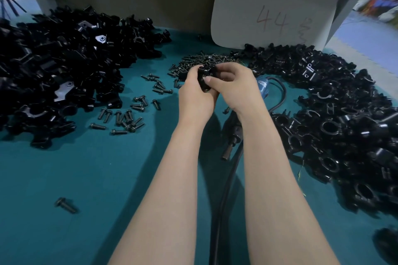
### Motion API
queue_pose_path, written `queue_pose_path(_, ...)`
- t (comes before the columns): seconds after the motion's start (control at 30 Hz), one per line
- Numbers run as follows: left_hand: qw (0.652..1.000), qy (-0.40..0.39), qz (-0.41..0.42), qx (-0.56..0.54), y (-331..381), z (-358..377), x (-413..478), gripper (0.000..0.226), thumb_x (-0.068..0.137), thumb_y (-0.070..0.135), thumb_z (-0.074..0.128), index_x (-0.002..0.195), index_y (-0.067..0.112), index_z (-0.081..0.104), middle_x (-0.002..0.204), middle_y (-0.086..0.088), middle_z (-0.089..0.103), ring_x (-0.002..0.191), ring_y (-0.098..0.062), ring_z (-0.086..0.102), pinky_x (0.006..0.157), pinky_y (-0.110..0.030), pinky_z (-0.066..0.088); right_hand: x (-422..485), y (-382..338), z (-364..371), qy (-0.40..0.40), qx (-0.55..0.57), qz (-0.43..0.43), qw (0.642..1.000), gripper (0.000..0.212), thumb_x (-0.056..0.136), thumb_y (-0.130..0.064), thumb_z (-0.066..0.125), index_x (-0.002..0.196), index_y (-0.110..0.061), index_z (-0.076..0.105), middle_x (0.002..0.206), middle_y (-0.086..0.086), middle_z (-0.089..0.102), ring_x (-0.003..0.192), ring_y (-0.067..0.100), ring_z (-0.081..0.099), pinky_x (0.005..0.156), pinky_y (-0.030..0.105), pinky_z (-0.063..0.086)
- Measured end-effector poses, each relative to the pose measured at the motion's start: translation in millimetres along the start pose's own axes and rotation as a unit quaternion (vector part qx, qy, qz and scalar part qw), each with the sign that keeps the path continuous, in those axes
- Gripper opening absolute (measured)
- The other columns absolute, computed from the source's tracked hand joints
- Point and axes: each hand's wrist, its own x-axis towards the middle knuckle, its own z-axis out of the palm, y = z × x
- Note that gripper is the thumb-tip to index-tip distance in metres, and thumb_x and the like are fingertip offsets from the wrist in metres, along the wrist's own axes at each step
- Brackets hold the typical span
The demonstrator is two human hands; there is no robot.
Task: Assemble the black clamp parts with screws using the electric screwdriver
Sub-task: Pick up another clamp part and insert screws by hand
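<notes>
A: Big left heap [53, 66], right heap [344, 125], electric screwdriver [233, 133] lying under the forearm — and the piece?
B: The left hand [193, 90] and right hand [234, 86] both grip one black clamp [205, 77] by the screws [202, 60]; I'd seat the halves flush before adding a screw

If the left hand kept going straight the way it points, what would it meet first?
Most likely the heap of screws just beyond the left hand, which grips a black clamp part with the right hand. Height above the table is unclear, so it might pass over them.
</notes>
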Motion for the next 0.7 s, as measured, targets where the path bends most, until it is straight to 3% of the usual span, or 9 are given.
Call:
queue_pose_path(0.17,0.999,0.018,0.022,0.019,-1.1,0.0,-1.5,0.036,0.09,0.004,0.051,0.122,0.019,0.058,0.102,0.001,0.068,0.077,0.002,0.059,0.056,-0.001,0.041,-1.5,-1.9,2.5,-0.001,-0.009,-0.011,1.0,0.035,0.083,-0.019,0.072,0.116,-0.016,0.06,0.11,0.002,0.067,0.101,0.012,0.062,0.095,0.033,0.05)
queue_pose_path(0.37,0.999,0.025,0.027,0.009,0.0,-0.6,-2.3,0.039,0.091,0.004,0.05,0.127,0.018,0.057,0.105,0.001,0.067,0.08,-0.002,0.061,0.059,-0.002,0.043,-0.6,-1.6,2.4,-0.001,0.004,-0.023,1.0,0.025,0.083,-0.019,0.072,0.099,-0.027,0.054,0.105,-0.001,0.067,0.099,0.011,0.062,0.088,0.025,0.05)
queue_pose_path(0.7,0.999,0.031,0.04,0.01,1.5,-0.8,-3.7,0.034,0.091,0.004,0.051,0.121,0.017,0.058,0.102,0.003,0.066,0.08,-0.001,0.059,0.06,-0.001,0.043,0.0,0.7,3.2,0.001,0.009,-0.016,1.0,0.023,0.083,-0.019,0.071,0.099,-0.026,0.055,0.106,-0.001,0.067,0.099,0.011,0.062,0.09,0.028,0.051)
